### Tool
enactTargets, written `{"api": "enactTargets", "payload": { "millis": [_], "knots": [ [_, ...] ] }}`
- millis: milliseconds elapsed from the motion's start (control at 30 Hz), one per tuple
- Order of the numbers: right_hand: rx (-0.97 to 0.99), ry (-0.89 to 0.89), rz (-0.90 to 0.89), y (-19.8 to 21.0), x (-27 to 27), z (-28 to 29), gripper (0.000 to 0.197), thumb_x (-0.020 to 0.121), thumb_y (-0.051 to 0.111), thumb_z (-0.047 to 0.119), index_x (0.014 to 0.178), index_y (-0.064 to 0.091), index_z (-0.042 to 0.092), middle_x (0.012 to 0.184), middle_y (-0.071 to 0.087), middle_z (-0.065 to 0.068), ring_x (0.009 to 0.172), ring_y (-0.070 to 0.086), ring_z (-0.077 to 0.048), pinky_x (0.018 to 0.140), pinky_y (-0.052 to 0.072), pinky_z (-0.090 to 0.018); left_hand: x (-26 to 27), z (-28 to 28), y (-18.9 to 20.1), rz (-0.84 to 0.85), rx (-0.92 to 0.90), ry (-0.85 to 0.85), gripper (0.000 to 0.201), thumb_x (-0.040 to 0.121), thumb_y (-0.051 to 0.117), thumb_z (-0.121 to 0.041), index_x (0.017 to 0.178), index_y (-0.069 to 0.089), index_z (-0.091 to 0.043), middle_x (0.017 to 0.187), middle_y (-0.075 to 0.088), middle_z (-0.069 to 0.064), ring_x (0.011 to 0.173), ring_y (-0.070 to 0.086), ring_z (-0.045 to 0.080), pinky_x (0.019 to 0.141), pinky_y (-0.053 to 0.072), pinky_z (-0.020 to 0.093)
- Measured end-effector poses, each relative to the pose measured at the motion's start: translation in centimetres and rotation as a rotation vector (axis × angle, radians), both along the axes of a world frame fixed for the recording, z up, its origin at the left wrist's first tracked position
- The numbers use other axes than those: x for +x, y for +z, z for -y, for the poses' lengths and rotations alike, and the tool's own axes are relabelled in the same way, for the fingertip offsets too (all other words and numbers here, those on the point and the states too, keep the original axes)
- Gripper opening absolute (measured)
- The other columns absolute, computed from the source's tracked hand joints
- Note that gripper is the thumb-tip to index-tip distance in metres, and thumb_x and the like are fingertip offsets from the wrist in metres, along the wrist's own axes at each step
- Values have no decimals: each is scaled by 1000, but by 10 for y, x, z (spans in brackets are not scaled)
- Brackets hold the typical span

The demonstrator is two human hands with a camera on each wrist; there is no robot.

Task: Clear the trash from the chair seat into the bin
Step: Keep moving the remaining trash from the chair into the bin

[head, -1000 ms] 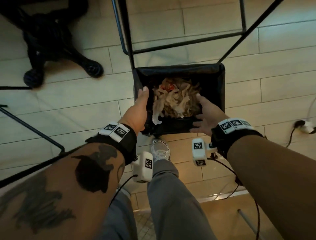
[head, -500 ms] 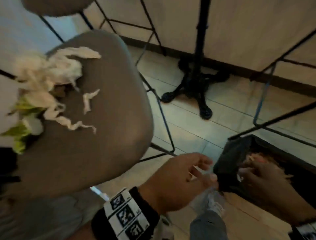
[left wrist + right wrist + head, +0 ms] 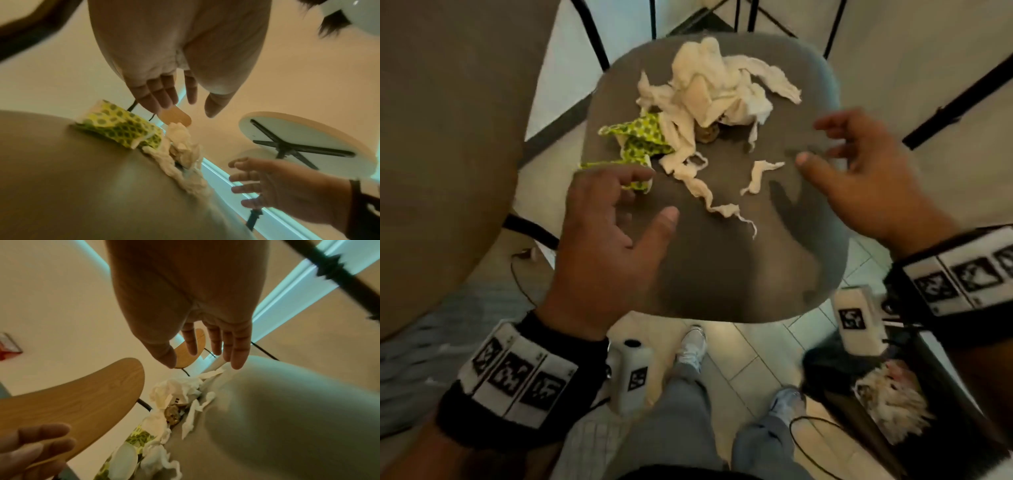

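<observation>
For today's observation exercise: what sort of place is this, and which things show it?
Probably a café or eatery: a round pedestal table, a padded chair seat on a metal frame, and crumpled napkins.

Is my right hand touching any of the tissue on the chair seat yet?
Apart. The head view shows the right hand open above the seat, with bare seat between its fingertips and the nearest tissue.

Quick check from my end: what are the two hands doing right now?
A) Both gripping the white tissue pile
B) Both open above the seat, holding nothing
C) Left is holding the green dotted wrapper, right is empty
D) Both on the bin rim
B: the left hand and right hand hover open-fingered over the chair seat; the tissue pile lies ungrasped.
</observation>
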State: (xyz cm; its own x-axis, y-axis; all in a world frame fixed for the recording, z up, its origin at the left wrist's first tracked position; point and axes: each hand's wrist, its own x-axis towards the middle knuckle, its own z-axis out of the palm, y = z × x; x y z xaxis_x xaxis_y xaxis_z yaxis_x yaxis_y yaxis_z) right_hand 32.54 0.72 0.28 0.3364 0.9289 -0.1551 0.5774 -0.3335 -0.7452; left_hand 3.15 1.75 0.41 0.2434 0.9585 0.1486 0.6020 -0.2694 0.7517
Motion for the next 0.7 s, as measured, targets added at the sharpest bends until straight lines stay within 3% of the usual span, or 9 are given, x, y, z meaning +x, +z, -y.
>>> {"api": "enactTargets", "payload": {
  "millis": [67, 133, 200, 300, 400, 467, 567, 700],
  "knots": [
    [20, 83, 91, 3, -14, -37, 69, 80, 66, 64, 140, 49, 33, 142, 51, -2, 120, 56, -17, 101, 49, -40, -12, -16, -3, -51, 47, 87, 58, 86, 80, -35, 136, 55, -18, 139, 47, 6, 125, 51, 21, 103, 50, 42],
    [53, 159, 152, 6, -20, -61, 85, 77, 68, 69, 148, 41, 31, 151, 44, -3, 132, 49, -21, 112, 42, -43, -6, -25, -8, -114, 31, 99, 77, 80, 82, -40, 145, 47, -19, 151, 41, 14, 139, 41, 28, 111, 45, 50],
    [10, 227, 204, 6, -26, -82, 103, 72, 74, 72, 157, 27, 35, 162, 31, -6, 148, 31, -28, 121, 29, -48, 2, -35, -13, -193, -33, 103, 99, 76, 85, -48, 157, 34, -24, 165, 24, 16, 152, 26, 35, 120, 36, 58],
    [-134, 317, 317, 8, -33, -115, 128, 61, 77, 79, 161, 5, 44, 172, 6, -10, 157, 5, -38, 123, 11, -58, 10, -58, -25, -319, -102, 126, 123, 66, 85, -65, 162, 15, -34, 172, 5, 17, 158, 13, 41, 124, 22, 58],
    [-338, 358, 358, 1, -30, -134, 137, 58, 83, 72, 158, -8, 49, 172, -10, -8, 156, -5, -42, 121, 8, -64, 16, -74, -34, -398, -173, 148, 132, 63, 83, -73, 162, 4, -38, 171, 6, 21, 157, 15, 45, 122, 23, 59],
    [-393, 373, 390, -4, -27, -139, 133, 63, 85, 65, 158, -6, 49, 172, 0, -8, 156, 2, -43, 120, 13, -66, 17, -78, -36, -390, -215, 158, 123, 69, 85, -65, 161, 12, -30, 166, 22, 21, 153, 26, 41, 121, 29, 54],
    [-308, 357, 487, -9, -25, -138, 104, 73, 82, 54, 157, 21, 41, 156, 35, -10, 145, 30, -42, 113, 33, -61, 15, -75, -34, -404, -207, 170, 93, 79, 84, -51, 150, 32, -22, 146, 48, 17, 135, 46, 36, 110, 41, 48],
    [-231, 303, 458, -15, -22, -129, 77, 77, 79, 39, 144, 41, 28, 134, 48, -8, 126, 47, -32, 98, 44, -45, 11, -70, -28, -316, -195, 140, 66, 87, 80, -36, 139, 43, -19, 138, 55, 13, 129, 52, 33, 102, 46, 44]
  ]
}}
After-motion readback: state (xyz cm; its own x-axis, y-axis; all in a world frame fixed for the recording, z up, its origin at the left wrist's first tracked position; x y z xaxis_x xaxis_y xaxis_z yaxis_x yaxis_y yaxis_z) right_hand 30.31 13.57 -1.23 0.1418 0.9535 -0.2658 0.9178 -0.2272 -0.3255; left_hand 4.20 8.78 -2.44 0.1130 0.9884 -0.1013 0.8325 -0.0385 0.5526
